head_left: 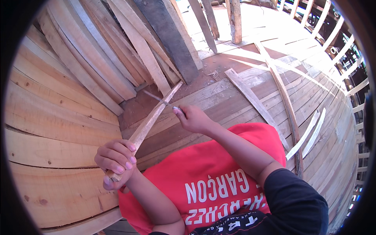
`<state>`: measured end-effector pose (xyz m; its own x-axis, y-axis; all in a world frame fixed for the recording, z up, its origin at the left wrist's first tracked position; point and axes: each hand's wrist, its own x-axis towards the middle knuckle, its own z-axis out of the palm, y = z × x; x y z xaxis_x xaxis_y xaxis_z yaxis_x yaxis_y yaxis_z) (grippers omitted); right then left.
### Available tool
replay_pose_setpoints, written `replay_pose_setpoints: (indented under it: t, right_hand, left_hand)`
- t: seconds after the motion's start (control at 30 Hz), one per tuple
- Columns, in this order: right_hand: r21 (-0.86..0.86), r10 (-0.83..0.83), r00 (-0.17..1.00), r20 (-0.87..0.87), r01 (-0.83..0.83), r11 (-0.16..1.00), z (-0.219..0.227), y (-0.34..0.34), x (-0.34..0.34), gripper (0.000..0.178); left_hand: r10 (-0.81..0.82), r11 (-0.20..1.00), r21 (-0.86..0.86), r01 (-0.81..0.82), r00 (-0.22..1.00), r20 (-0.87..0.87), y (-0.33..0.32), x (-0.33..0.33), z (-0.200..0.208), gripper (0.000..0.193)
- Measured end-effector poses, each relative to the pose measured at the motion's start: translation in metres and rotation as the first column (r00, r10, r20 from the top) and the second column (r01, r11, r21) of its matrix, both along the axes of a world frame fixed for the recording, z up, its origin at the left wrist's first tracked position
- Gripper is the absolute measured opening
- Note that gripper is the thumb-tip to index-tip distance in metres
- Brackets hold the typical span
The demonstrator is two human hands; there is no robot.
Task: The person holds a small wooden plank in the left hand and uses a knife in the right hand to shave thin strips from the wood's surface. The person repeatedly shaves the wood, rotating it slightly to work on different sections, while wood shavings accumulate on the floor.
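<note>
My left hand [116, 160] is wrapped round the near end of a long pale wooden stick [145, 124]. The stick slants up and away to the right, its far tip close to the foot of a dark leaning plank. My right hand [194, 118] is closed on the handle of a knife. The thin, slightly blurred knife blade [158, 98] points up and left, crossing the stick near its far part. Whether the edge is cutting into the wood, I cannot tell. Most of the handle is hidden in my fingers.
Several boards [84, 51] lean at the upper left beside a plank wall [58, 137]. A wide dark plank [168, 35] stands ahead. Long strips [279, 84] and two pale curved pieces [309, 131] lie on the plank floor [243, 109]. Red cloth [219, 156] covers my lap.
</note>
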<state>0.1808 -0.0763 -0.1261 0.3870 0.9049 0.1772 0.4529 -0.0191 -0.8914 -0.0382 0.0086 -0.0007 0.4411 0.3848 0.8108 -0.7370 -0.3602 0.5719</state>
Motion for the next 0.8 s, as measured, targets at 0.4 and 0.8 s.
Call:
replay_pose_setpoints:
  t: [0.4, 0.8]
  right_hand:
    - [0.038, 0.111, 0.992, 0.061, -0.114, 0.993, 0.006, 0.016, -0.015, 0.05]
    - [0.07, 0.028, 0.99, 0.14, -0.038, 0.997, 0.035, 0.009, -0.042, 0.042]
  left_hand:
    - [-0.052, 0.997, -0.055, 0.057, 0.995, 0.081, 0.022, -0.01, -0.012, 0.036]
    - [0.043, 0.989, -0.145, -0.026, 0.992, 0.118, 0.026, -0.019, -0.02, 0.037]
